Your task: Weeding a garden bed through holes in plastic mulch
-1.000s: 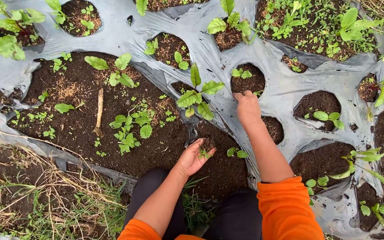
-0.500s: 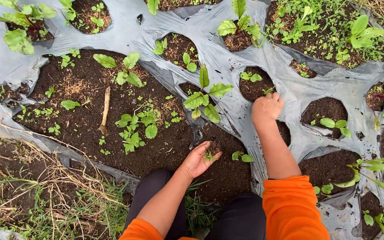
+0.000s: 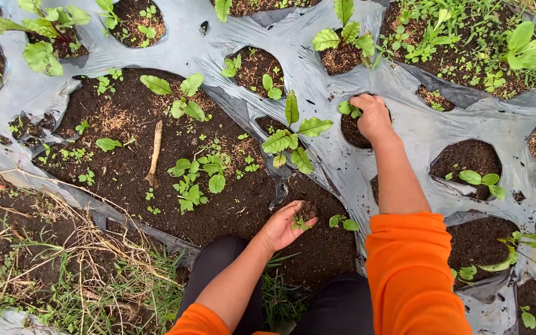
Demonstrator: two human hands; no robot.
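Mulch-sheet holes (image 3: 358,124) (seedlings (image 3: 347,108) inside)

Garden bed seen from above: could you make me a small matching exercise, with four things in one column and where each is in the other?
Things:
1. left hand
2. right hand
3. dry stick
4. dry grass

Places:
A. lying on the bare soil of the large opening
B. in a round hole in the grey plastic mulch sheet, beside a small seedling
C. cupped palm up, with small pulled weeds in it
D. outside the sheet's near edge

Pairs: 1-C, 2-B, 3-A, 4-D
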